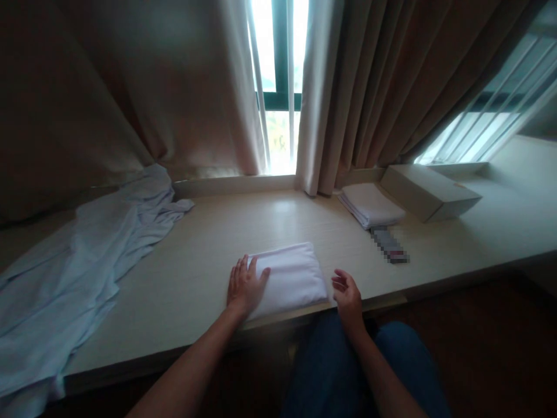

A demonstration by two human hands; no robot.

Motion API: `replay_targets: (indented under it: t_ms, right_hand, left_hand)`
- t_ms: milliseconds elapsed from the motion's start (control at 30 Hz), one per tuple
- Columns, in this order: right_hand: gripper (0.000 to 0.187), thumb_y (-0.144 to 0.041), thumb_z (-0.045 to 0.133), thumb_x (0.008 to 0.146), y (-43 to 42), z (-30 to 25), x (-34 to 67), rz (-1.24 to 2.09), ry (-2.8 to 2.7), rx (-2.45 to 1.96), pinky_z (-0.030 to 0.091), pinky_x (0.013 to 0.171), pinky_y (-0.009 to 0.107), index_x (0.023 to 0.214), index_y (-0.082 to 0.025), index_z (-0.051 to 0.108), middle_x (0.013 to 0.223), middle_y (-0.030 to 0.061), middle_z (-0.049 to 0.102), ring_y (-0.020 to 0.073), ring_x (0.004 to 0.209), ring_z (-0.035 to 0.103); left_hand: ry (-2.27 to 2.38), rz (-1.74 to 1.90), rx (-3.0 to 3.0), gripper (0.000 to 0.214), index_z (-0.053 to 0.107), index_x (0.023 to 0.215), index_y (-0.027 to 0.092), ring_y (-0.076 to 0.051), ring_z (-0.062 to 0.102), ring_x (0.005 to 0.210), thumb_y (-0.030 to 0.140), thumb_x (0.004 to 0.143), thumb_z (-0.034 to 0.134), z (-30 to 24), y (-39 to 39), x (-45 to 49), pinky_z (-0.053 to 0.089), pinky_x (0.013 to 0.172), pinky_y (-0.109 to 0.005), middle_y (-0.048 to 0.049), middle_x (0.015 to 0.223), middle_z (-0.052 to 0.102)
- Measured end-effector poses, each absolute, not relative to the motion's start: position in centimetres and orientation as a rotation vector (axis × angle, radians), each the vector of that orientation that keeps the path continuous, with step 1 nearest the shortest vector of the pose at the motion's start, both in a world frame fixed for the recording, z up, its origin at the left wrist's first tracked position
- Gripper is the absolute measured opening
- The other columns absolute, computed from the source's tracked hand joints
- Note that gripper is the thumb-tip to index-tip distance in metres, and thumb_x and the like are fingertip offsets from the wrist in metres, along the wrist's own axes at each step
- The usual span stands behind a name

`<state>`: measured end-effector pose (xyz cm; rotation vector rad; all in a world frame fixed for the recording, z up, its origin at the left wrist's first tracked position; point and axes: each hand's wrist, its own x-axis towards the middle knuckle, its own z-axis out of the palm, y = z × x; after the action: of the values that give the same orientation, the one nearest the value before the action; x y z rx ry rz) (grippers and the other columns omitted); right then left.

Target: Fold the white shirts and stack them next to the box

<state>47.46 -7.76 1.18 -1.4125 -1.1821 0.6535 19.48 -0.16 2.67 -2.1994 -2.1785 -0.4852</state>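
Note:
A white cloth folded into a flat rectangle (292, 278) lies near the front edge of the desk. My left hand (247, 284) rests on its left side, fingers stretched out and palm down. Just off the cloth's right edge is my right hand (347, 291), its fingers loosely curled but apart, with nothing visible in them. Both forearms reach in from the bottom of the view.
Crumpled white cloth (93, 255) spreads over the desk's left end and hangs past the front edge. Another folded white cloth (372, 204) sits back right, beside a box (429, 191) and a blurred-out flat object (389, 244). Curtains (361, 87) hang behind the desk (174, 302).

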Motion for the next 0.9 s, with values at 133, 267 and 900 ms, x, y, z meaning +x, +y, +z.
replay_targets:
  t_ms: [133, 267, 900]
  right_hand:
    - [0.065, -0.012, 0.050, 0.067, -9.0, 2.2, 46.2, 0.457, -1.528, -1.463, 0.046, 0.098, 0.043, 0.131, -0.018, 0.049, 0.122, 0.0120, 0.057, 0.0260, 0.111, 0.055]
    - [0.054, -0.015, 0.050, 0.078, -9.5, 2.4, 45.2, 0.264, -1.645, -1.569, 0.043, 0.101, 0.045, 0.131, -0.018, 0.047, 0.119, 0.0130, 0.056, 0.0269, 0.115, 0.051]
    - [0.046, -0.007, 0.035, 0.090, -9.2, 1.9, 44.1, 0.082, -1.820, -2.013, 0.046, 0.067, 0.033, 0.135, -0.011, 0.046, 0.086, 0.0142, 0.066, 0.0249, 0.073, 0.064]
  left_hand:
    - [-2.157, -0.473, -2.208, 0.071, 0.043, 0.140, 0.012, -0.029, 0.032, 0.139, 0.061, 0.091, 0.026, 2.6, -0.1, 19.4, 0.020, 0.115, -0.047, -0.0186, 0.149, 0.038]
    - [-2.142, -0.452, -2.209, 0.070, 0.043, 0.140, 0.013, -0.029, 0.033, 0.138, 0.060, 0.092, 0.026, 2.6, -0.1, 19.4, 0.020, 0.115, -0.047, -0.0183, 0.148, 0.039]
    - [-2.128, -0.501, -2.250, 0.066, 0.046, 0.138, 0.017, -0.027, 0.034, 0.138, 0.060, 0.091, 0.030, 2.1, 0.4, 18.9, 0.023, 0.115, -0.047, -0.0141, 0.147, 0.042]
